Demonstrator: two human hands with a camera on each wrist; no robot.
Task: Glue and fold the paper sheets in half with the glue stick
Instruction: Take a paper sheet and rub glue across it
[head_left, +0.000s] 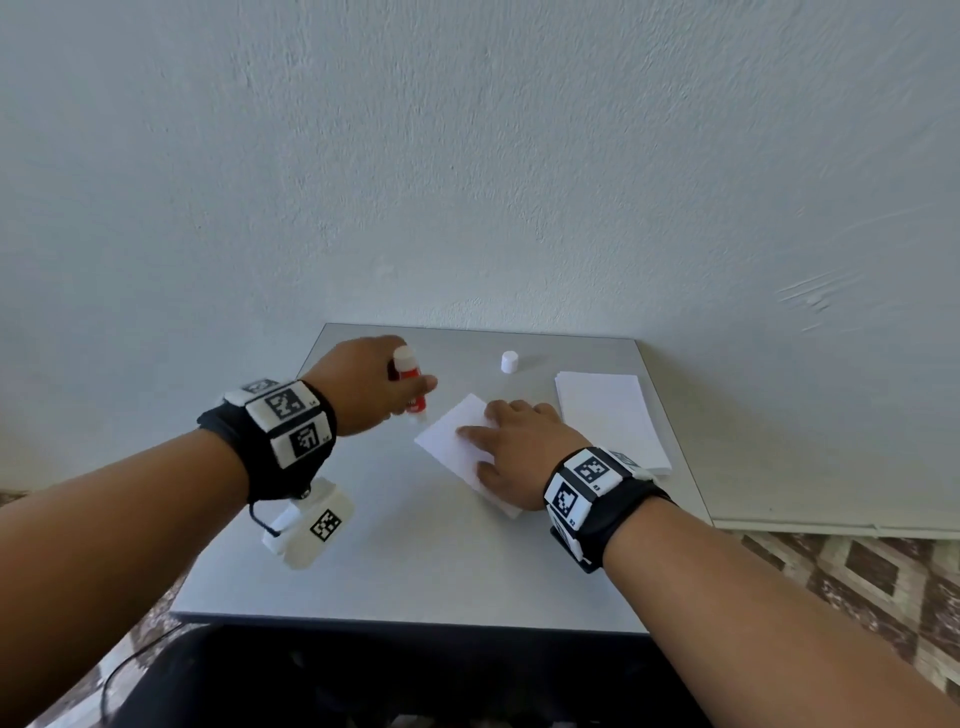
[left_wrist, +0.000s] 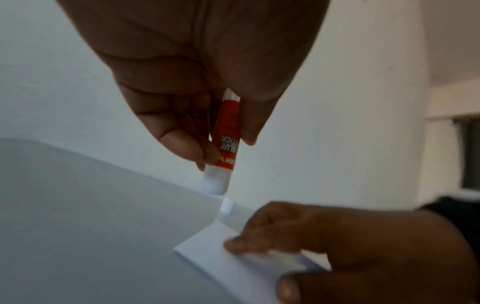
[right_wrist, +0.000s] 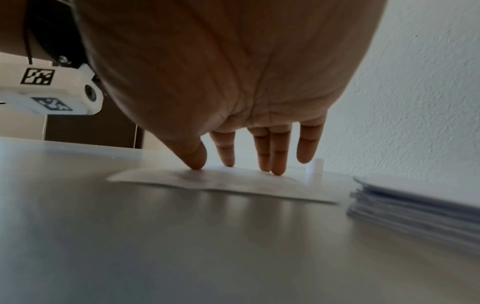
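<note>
- Currently, the left hand (head_left: 363, 379) grips the glue stick (head_left: 410, 384), fingers and thumb curled round its red barrel.
- Glue stick orientation: near upright, uncapped white end pointing down, just above the grey table (head_left: 415, 561) and just beside the far-left corner of the paper sheet (head_left: 452, 436). Contact between tip and sheet cannot be confirmed.
- In the left wrist view, the glue stick (left_wrist: 226, 144) shows its white tip below the fingertips, with the sheet (left_wrist: 207, 248) lower right.
- Right hand (head_left: 511, 447): fingers extended and spread, fingertips pressing the sheet flat on the table. It holds nothing.
- In the right wrist view, the fingertips (right_wrist: 275, 164) of the right hand touch the sheet (right_wrist: 233, 183), which lies flat with a slight crease across it.
- Cap (head_left: 510, 361): white, standing upright on the table beyond the sheet, apart from both hands.
- Paper stack (head_left: 608, 415): white sheets piled at the right side of the table, just beside the right hand.
- Both wrists carry black bands with black-and-white marker tags.
</note>
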